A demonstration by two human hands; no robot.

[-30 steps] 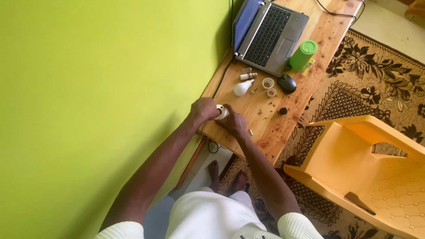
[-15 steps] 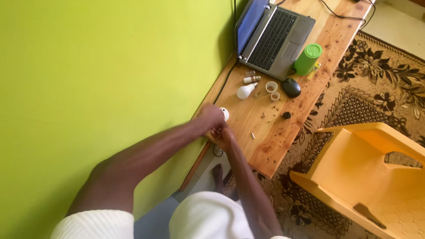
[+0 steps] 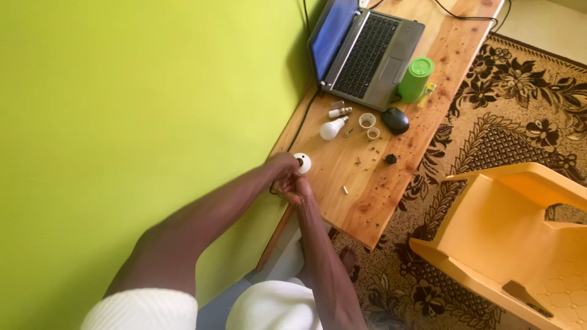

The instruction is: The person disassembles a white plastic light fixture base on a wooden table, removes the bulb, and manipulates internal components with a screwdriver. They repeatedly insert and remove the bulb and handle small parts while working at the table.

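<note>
Both hands, left hand [image 3: 282, 168] and right hand [image 3: 295, 189], are working pressed together at the near left edge of the tabletop [image 3: 367, 201], with the green wall [image 3: 153, 110] closing in right beside them on the left. To their right a stretch of bare wood is lying open, dotted only with small screws [image 3: 345, 190], and the yellow chair [image 3: 520, 238] is standing apart beyond the right edge. Farther away, a white bulb [image 3: 332, 128], two small rings [image 3: 367, 120], a black mouse [image 3: 395, 120], a green cup [image 3: 416, 79] and a laptop [image 3: 367, 52] are crowding the far end.
</note>
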